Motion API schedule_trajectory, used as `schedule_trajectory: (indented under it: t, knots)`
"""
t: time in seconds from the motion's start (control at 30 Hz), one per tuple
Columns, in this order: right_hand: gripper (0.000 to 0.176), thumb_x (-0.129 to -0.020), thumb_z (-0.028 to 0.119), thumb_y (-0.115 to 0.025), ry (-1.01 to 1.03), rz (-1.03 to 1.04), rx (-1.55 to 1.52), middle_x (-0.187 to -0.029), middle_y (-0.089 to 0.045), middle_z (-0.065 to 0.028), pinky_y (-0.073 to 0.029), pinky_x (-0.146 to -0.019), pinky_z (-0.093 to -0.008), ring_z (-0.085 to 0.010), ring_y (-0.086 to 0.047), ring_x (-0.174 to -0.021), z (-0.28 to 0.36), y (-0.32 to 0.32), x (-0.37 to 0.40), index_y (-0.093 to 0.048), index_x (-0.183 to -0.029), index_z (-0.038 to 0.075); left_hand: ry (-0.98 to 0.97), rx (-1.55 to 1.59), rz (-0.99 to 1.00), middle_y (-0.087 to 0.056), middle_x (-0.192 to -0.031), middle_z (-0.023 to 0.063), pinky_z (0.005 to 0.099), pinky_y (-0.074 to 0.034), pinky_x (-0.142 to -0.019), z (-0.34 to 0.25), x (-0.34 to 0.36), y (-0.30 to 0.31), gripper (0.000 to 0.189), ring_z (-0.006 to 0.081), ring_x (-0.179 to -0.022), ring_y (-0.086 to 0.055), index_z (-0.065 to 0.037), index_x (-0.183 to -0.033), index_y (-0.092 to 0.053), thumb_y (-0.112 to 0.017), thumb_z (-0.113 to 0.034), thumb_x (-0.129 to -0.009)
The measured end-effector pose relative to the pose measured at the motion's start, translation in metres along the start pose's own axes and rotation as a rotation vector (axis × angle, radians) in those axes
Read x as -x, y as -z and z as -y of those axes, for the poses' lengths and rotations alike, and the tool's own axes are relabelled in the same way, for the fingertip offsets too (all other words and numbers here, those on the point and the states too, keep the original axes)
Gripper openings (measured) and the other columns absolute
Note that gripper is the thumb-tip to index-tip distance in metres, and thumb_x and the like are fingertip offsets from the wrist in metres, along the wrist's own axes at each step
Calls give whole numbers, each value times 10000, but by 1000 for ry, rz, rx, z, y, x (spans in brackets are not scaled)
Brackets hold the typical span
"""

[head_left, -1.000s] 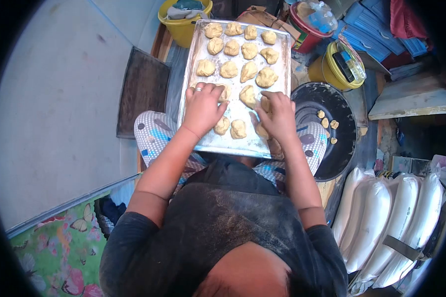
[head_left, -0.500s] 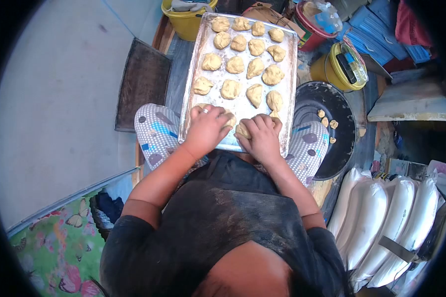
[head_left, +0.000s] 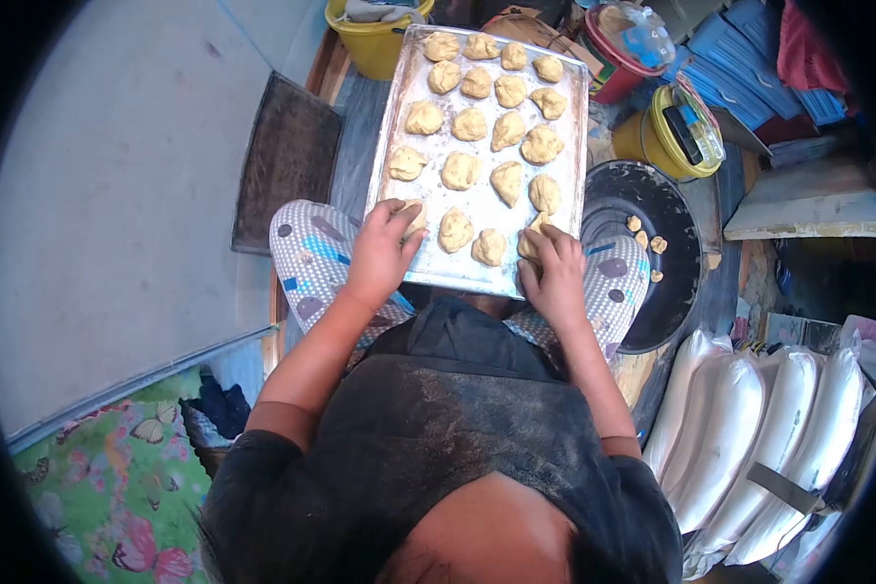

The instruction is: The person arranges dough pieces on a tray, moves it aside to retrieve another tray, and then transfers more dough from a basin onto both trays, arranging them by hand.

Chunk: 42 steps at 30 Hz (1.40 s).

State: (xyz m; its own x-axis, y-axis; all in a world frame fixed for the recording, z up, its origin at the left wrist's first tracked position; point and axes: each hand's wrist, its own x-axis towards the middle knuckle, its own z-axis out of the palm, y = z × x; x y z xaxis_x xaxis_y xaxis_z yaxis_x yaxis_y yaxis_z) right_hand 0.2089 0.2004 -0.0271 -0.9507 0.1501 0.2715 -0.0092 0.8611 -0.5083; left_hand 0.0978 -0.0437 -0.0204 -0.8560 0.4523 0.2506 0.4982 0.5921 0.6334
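Note:
A metal baking tray (head_left: pixel 428 270) lies across my lap, with rows of lumpy, pale yellow dough balls (head_left: pixel 460 170) on it. At the tray's near left corner, my left hand (head_left: pixel 380 251) curls its fingers over a dough ball (head_left: pixel 416 218), which shows partly beside them. My right hand (head_left: pixel 557 273) is closed around another dough ball (head_left: pixel 529 245) at the near right edge, its fingers hiding part of it. Between my hands, two uncovered dough balls, one on the left (head_left: pixel 455 230) and one on the right (head_left: pixel 489 247), rest on the tray.
A wide black basin (head_left: pixel 676 292) with several small dough bits stands right of the tray. Behind it are a yellow bucket (head_left: pixel 660 146) and a red bucket (head_left: pixel 618 83). Filled white plastic bags (head_left: pixel 735 428) lie at the lower right. Another yellow bucket (head_left: pixel 375 51) stands at the back left.
My hands have moved apart, the left one outward to the left and the right one to the right. Two front-row dough balls between them are now uncovered.

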Motion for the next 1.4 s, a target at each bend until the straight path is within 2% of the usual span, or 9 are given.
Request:
schedule_trajectory:
  t: [0.2,0.27,0.47,0.63,0.73,0.8,0.87,1.0,1.4]
  knots:
    - [575,-711,142,-659,13,4,86,-1332,-434,-170,-302,-1015,-443,-345,-405,-1219,4,5,-5,-528,-1271,115,-23,-92,-157,-511,-1217,212,445,-420,-936,6,-29,0,311,388,-1139,-478,-27,-1134,-620,-616,-152,-849]
    - [604,-721,152,-663,40,-115,-33,-1352,-408,-196,-293,-1027,-462,-356,-393,-1237,4,5,-13,-495,-1300,111,-30,-11,-390,-546,-1191,208,436,-412,-946,20,-51,-4,305,386,-1108,-504,-23,-1128,-621,-614,-134,-843]
    - [646,-760,235,-698,-9,-104,-48,-1388,-364,-241,-268,-1068,-475,-420,-358,-1270,-9,-5,-22,-452,-1335,78,66,101,-136,-617,-1053,188,404,-446,-895,36,-62,-6,308,367,-1011,-561,-24,-1097,-632,-650,-150,-816]
    - [621,-881,285,-625,-241,-268,-417,-1401,-361,-197,-308,-1075,-408,-325,-363,-1301,-79,-27,-53,-366,-1385,31,27,145,-423,-630,-1060,161,363,-433,-945,77,-64,-7,290,316,-1046,-581,-25,-1113,-632,-619,-169,-861]
    - [648,-932,362,-556,-619,-155,-966,-1422,-364,-150,-351,-1048,-382,-279,-405,-1273,-95,-23,-76,-296,-1427,35,335,564,-312,-657,-1029,93,295,-472,-843,124,-68,-1,268,175,-966,-598,-1,-1115,-638,-574,-126,-886]
    - [636,-932,395,-543,-767,88,-1165,-1354,-467,-110,-386,-1015,-370,-236,-460,-1230,-146,-39,-80,-313,-1424,63,529,710,-154,-649,-1022,67,296,-478,-796,148,-73,-2,265,164,-891,-591,-22,-1113,-649,-575,-116,-877]
    - [608,-931,411,-538,-743,117,-997,-1307,-512,-112,-391,-1010,-364,-241,-490,-1199,-130,-34,-82,-370,-1391,50,617,958,-79,-639,-995,59,291,-477,-749,168,-77,-17,276,151,-838,-575,-34,-1124,-648,-564,-85,-867]
    - [564,-947,441,-490,-802,157,-1192,-1274,-545,-124,-385,-1022,-389,-274,-525,-1154,-127,-33,-81,-458,-1328,26,602,1076,21,-633,-978,88,297,-490,-757,178,-89,-40,303,165,-867,-585,1,-1141,-623,-526,-44,-858]
    - [721,-911,597,-439,-868,144,-1191,-1367,-471,-109,-340,-1056,-468,-304,-457,-1230,-159,-28,-70,-380,-1399,70,761,1389,51,-638,-905,104,277,-489,-652,202,-132,-65,332,161,-760,-602,49,-1126,-609,-528,17,-806]
